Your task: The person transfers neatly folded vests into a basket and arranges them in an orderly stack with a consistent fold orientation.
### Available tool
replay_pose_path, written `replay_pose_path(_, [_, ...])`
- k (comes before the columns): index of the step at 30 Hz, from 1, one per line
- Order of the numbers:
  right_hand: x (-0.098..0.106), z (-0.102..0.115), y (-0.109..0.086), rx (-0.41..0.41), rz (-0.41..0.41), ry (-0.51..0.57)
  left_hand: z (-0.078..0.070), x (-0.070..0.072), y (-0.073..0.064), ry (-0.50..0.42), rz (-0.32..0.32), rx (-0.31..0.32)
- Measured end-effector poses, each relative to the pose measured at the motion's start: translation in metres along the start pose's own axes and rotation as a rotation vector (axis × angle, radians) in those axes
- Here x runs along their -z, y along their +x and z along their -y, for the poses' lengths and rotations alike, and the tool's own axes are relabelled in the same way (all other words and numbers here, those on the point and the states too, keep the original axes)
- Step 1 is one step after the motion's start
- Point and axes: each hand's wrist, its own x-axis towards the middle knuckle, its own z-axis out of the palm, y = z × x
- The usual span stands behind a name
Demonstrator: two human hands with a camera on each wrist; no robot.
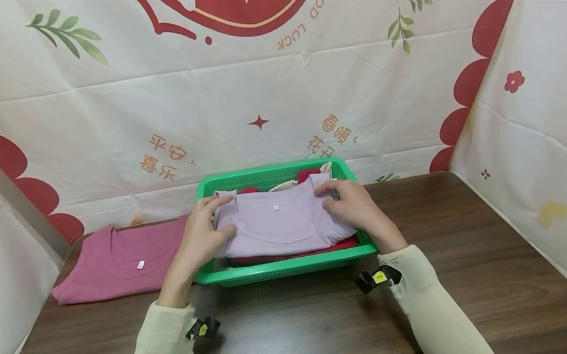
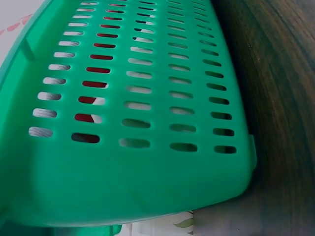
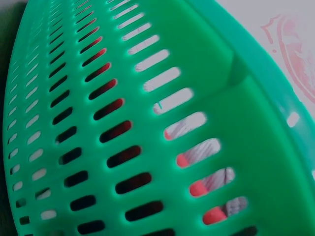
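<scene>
A folded lavender shirt (image 1: 279, 218) with a small white neck tag lies in the green plastic basket (image 1: 287, 270), on top of red and white clothes. At the shirt's left shoulder, my left hand (image 1: 203, 233) pinches the fabric between thumb and fingers. My right hand (image 1: 354, 203) pinches the opposite shoulder the same way. Slotted basket walls fill both the left wrist view (image 2: 133, 182) and the right wrist view (image 3: 216, 93), hiding the hands there; red and pale fabric shows through the slots.
A folded magenta shirt (image 1: 125, 267) with a white tag lies on the brown wooden table (image 1: 297, 335), left of the basket. Behind the table hangs a white printed curtain (image 1: 227, 105), with more curtain at both sides.
</scene>
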Motion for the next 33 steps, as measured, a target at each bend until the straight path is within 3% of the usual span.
replay_pose_path(10, [-0.0002, 0.0034, -0.0002, -0.035, -0.06, -0.007, -0.0032, 0.0018, -0.0017, 0.026, 0.009, -0.023])
replay_pose_path(18, [-0.0002, 0.0047, 0.0009, -0.081, -0.051, -0.027, -0.0026, 0.002, -0.0036, 0.091, -0.003, -0.052])
replay_pose_path(33, [-0.0012, 0.0022, 0.0003, -0.078, -0.029, -0.126, -0.0051, 0.0023, -0.0055, 0.169, 0.066, -0.011])
